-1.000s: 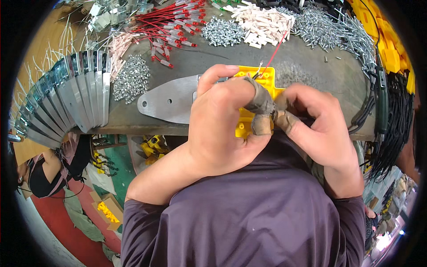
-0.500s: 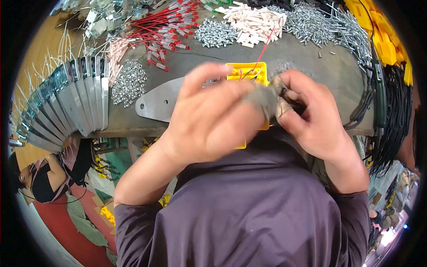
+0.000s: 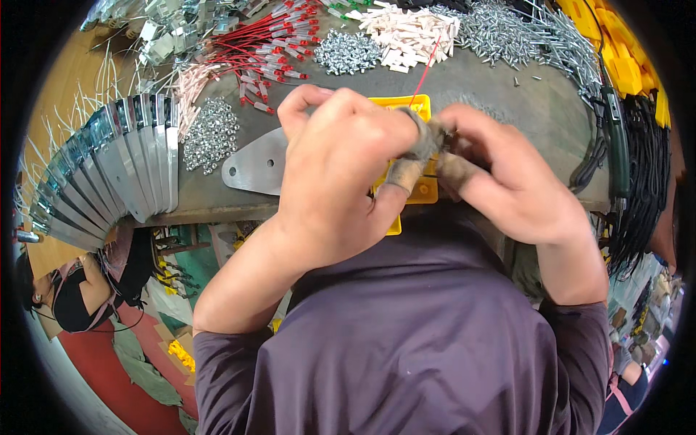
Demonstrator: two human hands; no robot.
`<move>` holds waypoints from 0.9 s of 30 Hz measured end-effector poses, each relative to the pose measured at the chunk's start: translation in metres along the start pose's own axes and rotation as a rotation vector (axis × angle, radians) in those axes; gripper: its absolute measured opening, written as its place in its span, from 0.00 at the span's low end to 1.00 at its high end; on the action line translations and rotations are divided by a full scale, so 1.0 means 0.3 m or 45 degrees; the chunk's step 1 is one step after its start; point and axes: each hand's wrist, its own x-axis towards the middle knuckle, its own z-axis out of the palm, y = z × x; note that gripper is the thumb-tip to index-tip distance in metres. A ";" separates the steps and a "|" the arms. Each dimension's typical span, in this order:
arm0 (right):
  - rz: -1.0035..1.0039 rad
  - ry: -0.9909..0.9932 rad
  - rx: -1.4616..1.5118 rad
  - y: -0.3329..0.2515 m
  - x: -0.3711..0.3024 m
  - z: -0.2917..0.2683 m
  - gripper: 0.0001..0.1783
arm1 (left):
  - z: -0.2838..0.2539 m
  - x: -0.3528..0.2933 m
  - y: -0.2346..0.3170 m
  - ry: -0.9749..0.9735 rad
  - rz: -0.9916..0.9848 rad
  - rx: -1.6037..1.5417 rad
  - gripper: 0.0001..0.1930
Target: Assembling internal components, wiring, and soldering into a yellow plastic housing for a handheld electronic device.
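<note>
While the left hand (image 3: 341, 159) is a motion blur half a second ago, it now looks sharp, with its wrapped fingertips right up beside those of the right hand (image 3: 515, 177). So both hands are meeting over the open yellow plastic housing (image 3: 424, 192), which sits at the near edge of the dark grey surface (image 3: 558, 145), partly hidden under them. Back then you can see a few wires inside its far end; now the left fingers cover most of that spot. One thin red wire (image 3: 428, 67) pokes up past the fingertips, same as before.

As for the grip, both sets of fingers are curled in close, but honestly I can't tell if either one is pinching anything, since the tips hide whatever's between them. The flat grey metal plate with a rounded end (image 3: 254, 167) lies just left, its other end behind the left hand. My read: it's fiddly close-up wiring, and the hands coming together means it's mid-step, not finished.
</note>
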 end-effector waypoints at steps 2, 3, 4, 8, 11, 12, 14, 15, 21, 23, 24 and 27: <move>-0.050 0.029 -0.080 -0.018 -0.025 -0.017 0.13 | 0.017 -0.002 0.003 0.204 -0.200 -0.242 0.22; -0.101 0.060 -0.157 -0.026 -0.033 -0.024 0.14 | 0.019 -0.004 0.006 0.205 -0.196 -0.242 0.22; -0.103 0.063 -0.159 -0.018 -0.030 -0.027 0.14 | 0.020 -0.008 0.011 0.250 -0.248 -0.300 0.22; -0.422 0.345 -0.997 0.014 -0.018 -0.005 0.17 | 0.021 -0.020 0.004 0.209 -0.159 -0.383 0.22; -0.215 0.435 -1.124 0.011 -0.033 0.000 0.15 | 0.014 -0.010 0.002 0.132 -0.089 -0.277 0.23; -0.258 0.394 -0.872 0.016 -0.037 -0.005 0.14 | 0.016 -0.004 0.004 0.143 -0.051 -0.256 0.24; -0.303 0.349 -0.624 0.005 -0.042 -0.012 0.13 | 0.002 -0.001 -0.003 0.276 -0.266 -0.379 0.25; -0.243 0.325 -0.585 -0.015 -0.050 -0.017 0.11 | -0.005 0.038 -0.022 0.262 -0.291 -0.357 0.23; -0.274 0.572 -0.114 0.002 -0.043 -0.002 0.09 | 0.041 0.229 -0.127 -0.209 -0.905 -0.740 0.24; -0.238 0.665 -0.135 0.024 -0.025 0.008 0.10 | 0.041 0.244 -0.118 -0.184 -0.908 -0.741 0.24; -0.236 0.671 -0.140 0.028 -0.018 0.012 0.10 | 0.040 0.249 -0.109 -0.167 -0.917 -0.741 0.24; -0.254 0.636 -0.430 0.027 -0.001 0.015 0.14 | 0.036 0.224 -0.095 -0.139 -0.925 -0.951 0.23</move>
